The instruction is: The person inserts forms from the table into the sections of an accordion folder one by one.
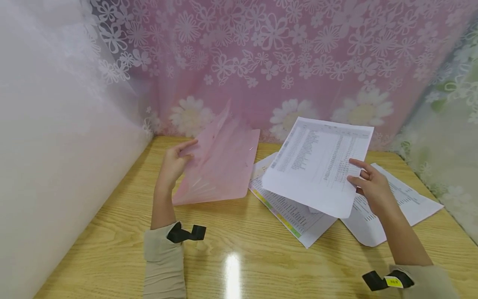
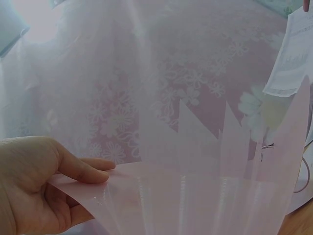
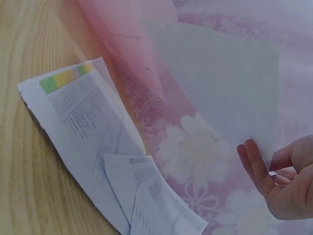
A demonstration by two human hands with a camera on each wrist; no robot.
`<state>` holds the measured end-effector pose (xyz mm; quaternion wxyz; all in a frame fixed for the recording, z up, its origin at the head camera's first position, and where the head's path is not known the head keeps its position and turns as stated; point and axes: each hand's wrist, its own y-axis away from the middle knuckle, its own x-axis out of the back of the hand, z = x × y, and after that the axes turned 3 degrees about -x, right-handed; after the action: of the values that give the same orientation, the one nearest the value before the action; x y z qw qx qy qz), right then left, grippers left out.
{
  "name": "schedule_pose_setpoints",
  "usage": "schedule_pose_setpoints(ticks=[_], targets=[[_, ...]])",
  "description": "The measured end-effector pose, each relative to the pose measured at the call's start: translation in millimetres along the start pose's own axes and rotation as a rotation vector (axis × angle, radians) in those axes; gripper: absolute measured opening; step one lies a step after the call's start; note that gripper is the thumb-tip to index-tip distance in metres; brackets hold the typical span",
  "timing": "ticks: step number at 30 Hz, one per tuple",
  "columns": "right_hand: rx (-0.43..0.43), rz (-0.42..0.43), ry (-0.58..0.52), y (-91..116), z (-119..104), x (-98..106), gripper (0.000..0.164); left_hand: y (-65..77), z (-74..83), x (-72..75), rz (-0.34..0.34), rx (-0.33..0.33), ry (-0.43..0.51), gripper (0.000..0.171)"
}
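Observation:
A translucent pink plastic folder point(image 1: 235, 170) lies on the table at centre-left, its front flap lifted. My left hand point(image 1: 173, 166) pinches the flap's left edge between thumb and fingers; the left wrist view shows the pinched folder edge point(image 2: 122, 183) and several pointed inner dividers or pockets point(image 2: 200, 147). My right hand point(image 1: 375, 189) holds a printed sheet point(image 1: 317, 166) by its right edge, raised and tilted over other papers. In the right wrist view the pale back of that sheet point(image 3: 230, 83) faces the camera.
Under the raised sheet, a printed paper with a coloured strip point(image 1: 287, 211) lies on the wooden table point(image 1: 209, 257). More printed papers point(image 1: 414, 203) lie to the right. A floral pink curtain point(image 1: 261, 62) hangs behind, and a white side surface point(image 1: 67, 124) bounds the left.

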<state>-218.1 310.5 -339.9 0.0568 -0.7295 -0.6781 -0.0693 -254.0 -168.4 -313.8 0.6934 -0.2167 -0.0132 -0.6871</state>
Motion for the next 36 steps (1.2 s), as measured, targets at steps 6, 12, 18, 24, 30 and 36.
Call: schedule_pose_setpoints(ticks=[6,12,18,24,30,36], targets=[[0.0,-0.017,0.06,-4,-11,-6,0.063,-0.2,-0.9,-0.4,0.006,-0.003,-0.009,0.042],[0.003,-0.025,0.146,-9,-23,-14,0.062,-0.1,0.1,-0.5,0.009,-0.008,-0.015,0.041],[-0.001,-0.049,0.149,-12,-33,-23,0.061,-0.2,0.8,-1.7,0.01,-0.018,-0.024,0.041],[-0.002,-0.076,0.125,-15,-43,-34,0.062,2.6,9.2,-0.7,-0.01,-0.016,-0.024,0.041],[0.006,-0.103,0.142,-21,-54,-46,0.061,-2.2,0.8,-1.2,0.0,-0.023,-0.037,0.042],[0.026,-0.138,0.127,-29,-66,-54,0.061,-2.1,0.6,-5.3,0.008,-0.034,-0.037,0.042]])
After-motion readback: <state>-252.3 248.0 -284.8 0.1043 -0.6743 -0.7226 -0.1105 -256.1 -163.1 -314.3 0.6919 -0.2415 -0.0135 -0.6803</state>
